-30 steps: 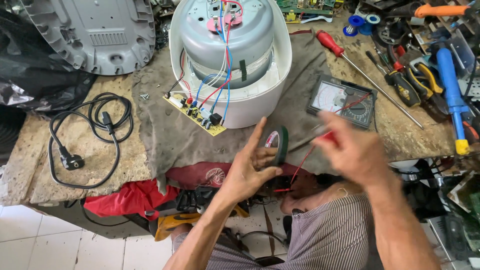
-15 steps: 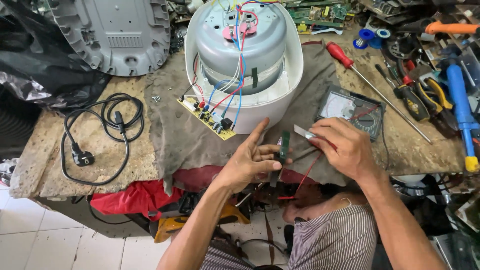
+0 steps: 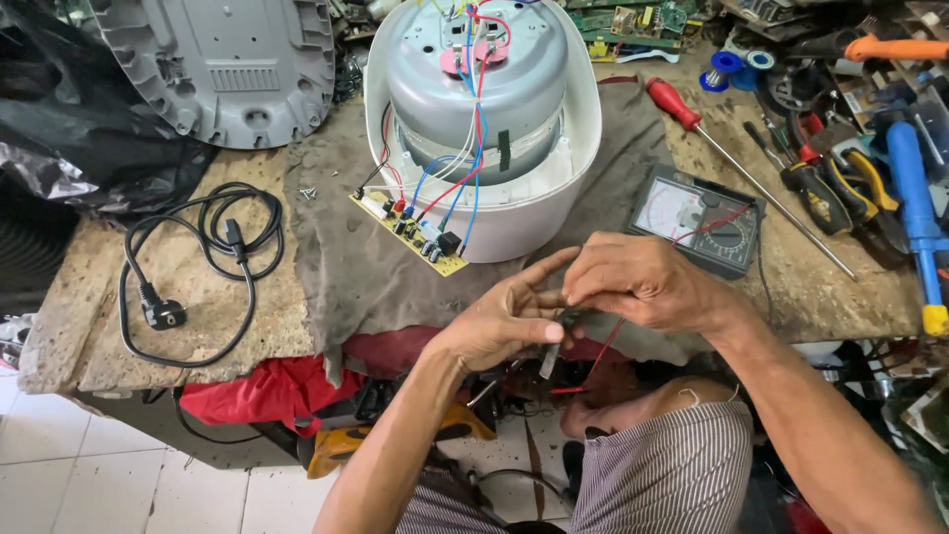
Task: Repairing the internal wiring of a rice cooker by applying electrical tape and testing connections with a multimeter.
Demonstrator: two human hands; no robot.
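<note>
The worn stone-topped desk spans the upper two thirds of the frame; a grey cloth covers its centre. At upper centre stands the opened white round appliance housing with a grey metal inner shell and red, blue and white wires running down to a yellow circuit board lying on the cloth. A grey moulded plastic cover lies at upper left; a black coiled power cord with plug lies at left. An analogue multimeter sits right of centre; a red-handled screwdriver lies beyond it. At lower centre, off the desk edge, the left hand and right hand meet, fingers touching; both pinch closed on a small dark part between them, too small to identify; a thin red lead hangs just beneath.
</note>
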